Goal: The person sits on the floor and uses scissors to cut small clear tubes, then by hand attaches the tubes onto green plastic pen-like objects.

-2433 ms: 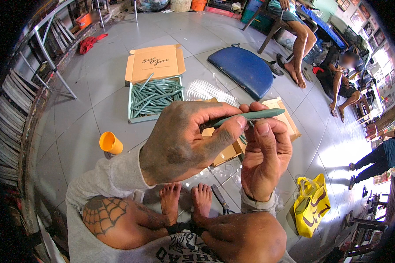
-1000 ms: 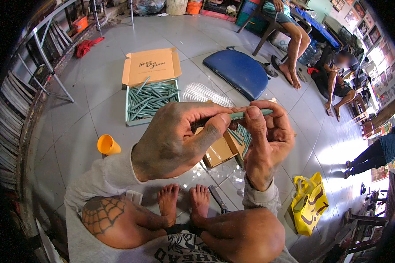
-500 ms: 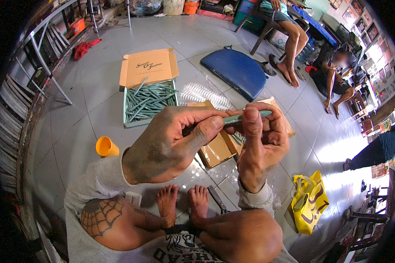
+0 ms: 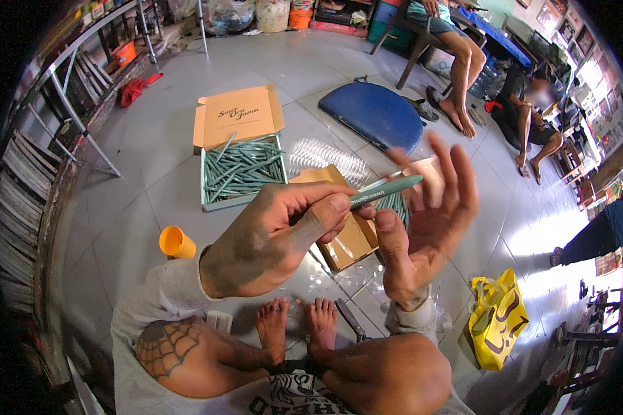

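Stick (image 4: 389, 189) (green, tapered) clamped in left hand (image 4: 270, 232) — right hand (image 4: 428, 245), blurred, splayed near its tip.

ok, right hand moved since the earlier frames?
Yes: right hand no longer pinches the green stick; fingers spread up and rightward relative to the blue cushion.

head camera, left fisheye | from head height | facing down-forward | hands (image 4: 266, 232) near, floor (image 4: 131, 190) beyond

Pens (image 4: 246, 166) lie in the box (image 4: 256, 126) ahead of me, the cup (image 4: 176, 243) to my left, the bag (image 4: 497, 325) right.
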Tool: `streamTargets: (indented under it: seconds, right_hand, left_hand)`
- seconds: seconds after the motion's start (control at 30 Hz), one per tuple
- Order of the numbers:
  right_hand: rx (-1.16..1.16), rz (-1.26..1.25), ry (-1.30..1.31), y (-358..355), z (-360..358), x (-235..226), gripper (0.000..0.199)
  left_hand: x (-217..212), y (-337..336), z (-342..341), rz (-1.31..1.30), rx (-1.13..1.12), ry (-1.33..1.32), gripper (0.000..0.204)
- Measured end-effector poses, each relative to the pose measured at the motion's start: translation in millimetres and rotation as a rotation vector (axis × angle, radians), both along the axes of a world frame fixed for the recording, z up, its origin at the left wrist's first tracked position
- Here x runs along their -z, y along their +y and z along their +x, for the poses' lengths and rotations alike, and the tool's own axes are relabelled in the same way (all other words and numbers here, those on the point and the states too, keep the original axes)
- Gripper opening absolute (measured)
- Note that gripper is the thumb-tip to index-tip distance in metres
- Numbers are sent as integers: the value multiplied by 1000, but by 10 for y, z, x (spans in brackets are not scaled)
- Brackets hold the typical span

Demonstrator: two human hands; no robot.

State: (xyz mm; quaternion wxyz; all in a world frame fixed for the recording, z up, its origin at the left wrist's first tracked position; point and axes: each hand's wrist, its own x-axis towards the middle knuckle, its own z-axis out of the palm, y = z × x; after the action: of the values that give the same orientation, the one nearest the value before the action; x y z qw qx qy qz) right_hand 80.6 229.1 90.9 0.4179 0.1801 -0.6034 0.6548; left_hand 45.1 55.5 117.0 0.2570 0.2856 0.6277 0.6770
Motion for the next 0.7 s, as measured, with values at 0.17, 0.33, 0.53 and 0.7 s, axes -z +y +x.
streamTargets:
  seconds: [0.17,0.33,0.53,0.7]
  right_hand:
    - [466,772,213,325,57,-58,36]
    - [449,1059,356,442,30,-144,41]
    - [397,1168,427,536,15,-232,44]
    - [378,1025,375,478,29,-193,34]
  left_hand:
    - [52,40,-5,29,-17,-43,44]
    - [-55,-33,40,-73,-10,-49,41]
    - [-89,-42,64,-94,-12,-47,41]
    - [-66,-59,67,-99,3,19,43]
